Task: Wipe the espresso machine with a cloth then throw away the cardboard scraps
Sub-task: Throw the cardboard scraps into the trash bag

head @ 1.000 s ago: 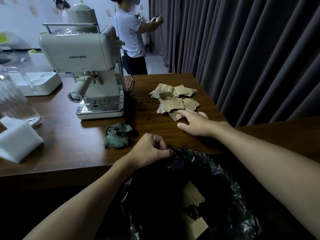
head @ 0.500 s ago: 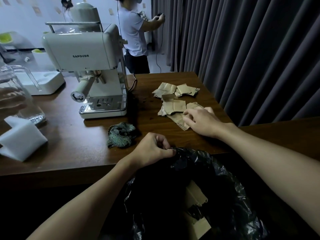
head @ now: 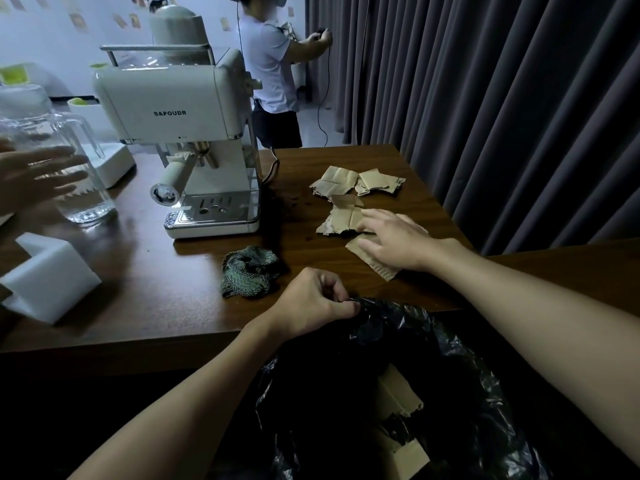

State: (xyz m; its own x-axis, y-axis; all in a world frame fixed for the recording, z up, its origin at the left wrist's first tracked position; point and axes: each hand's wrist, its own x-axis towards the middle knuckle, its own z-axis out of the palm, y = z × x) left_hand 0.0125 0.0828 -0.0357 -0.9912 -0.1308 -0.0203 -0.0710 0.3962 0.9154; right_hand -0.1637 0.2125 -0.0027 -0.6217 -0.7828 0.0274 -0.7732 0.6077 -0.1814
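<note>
A cream espresso machine (head: 180,112) stands at the back of the brown table (head: 156,289). In front of it lies a crumpled green-black cloth (head: 249,271). Brown cardboard scraps (head: 341,183) are scattered to the machine's right. My right hand (head: 394,240) lies spread on the nearest scraps, fingers fairly straight, with one scrap (head: 381,268) sticking out beneath it. My left hand (head: 311,303) pinches the rim of a black trash bag (head: 415,334) at the table's front edge. Cardboard pieces (head: 398,393) lie inside the bag.
A glass pitcher (head: 69,174) stands at the left with another person's hand (head: 31,178) by it. A white foam block (head: 52,278) sits at the front left. A grey curtain (head: 502,98) hangs close on the right. A person (head: 270,71) stands behind the table.
My right hand has slid further over the scraps and spread out. Another person's hand has come in at the left by the pitcher. My left hand keeps its hold on the bag.
</note>
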